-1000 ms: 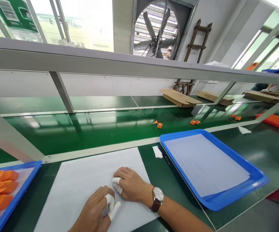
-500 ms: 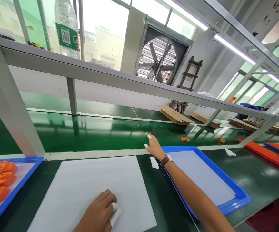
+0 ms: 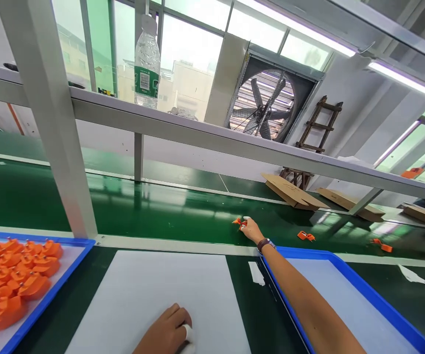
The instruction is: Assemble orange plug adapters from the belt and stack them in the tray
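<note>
My right hand (image 3: 252, 231) reaches across onto the green belt, its thumb and fingers pinched on a small orange plastic part (image 3: 239, 223). White coverings show on its fingertips, and a watch is on the wrist. My left hand (image 3: 168, 330) rests on the white sheet (image 3: 171, 280) with its fingers curled. White coverings wrap its thumb and a finger, and the inside of the grip is hidden. At the left, a blue-rimmed tray (image 3: 75, 265) holds many orange plastic parts (image 3: 16, 275) with small metal pins.
Another blue tray (image 3: 359, 280) lies under my right forearm. Further orange parts (image 3: 305, 236) sit along the green belt (image 3: 183, 216). A metal post (image 3: 55, 132) and a shelf rail (image 3: 205, 132) cross in front; a water bottle (image 3: 147, 64) stands on the shelf. Flattened cardboard (image 3: 289, 191) lies behind.
My right hand has closed on the orange part at the belt. The view has swung left, showing more of the orange parts tray. My left hand stays on the white sheet.
</note>
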Tool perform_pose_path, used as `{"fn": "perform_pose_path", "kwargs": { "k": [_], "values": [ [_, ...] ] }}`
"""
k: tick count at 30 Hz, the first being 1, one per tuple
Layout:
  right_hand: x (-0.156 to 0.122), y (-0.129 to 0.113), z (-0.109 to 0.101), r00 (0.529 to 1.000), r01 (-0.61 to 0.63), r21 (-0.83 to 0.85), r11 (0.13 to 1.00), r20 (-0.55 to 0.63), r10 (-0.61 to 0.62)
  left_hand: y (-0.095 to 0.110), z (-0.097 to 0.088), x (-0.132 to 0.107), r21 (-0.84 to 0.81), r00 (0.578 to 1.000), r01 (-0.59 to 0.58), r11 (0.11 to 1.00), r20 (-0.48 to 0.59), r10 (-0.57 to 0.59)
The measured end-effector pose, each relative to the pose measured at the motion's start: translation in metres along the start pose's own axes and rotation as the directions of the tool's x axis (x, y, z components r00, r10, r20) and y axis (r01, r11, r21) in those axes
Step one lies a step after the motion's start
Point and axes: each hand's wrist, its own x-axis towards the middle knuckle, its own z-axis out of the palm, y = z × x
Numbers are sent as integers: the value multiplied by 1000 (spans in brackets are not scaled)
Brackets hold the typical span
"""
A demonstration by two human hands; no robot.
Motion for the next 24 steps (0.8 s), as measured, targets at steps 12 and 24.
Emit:
{"fn": "perform_pose_path", "kwargs": {
  "k": [12, 24],
  "values": [
    [-170, -113, 36, 802, 535, 322, 781, 99, -589, 20, -34, 14, -678, 681, 607, 415, 173, -712],
    [-248, -121, 41, 710, 514, 598, 614, 105, -697, 16, -47, 22, -644, 662, 578, 502, 11, -749]
  ]
}}
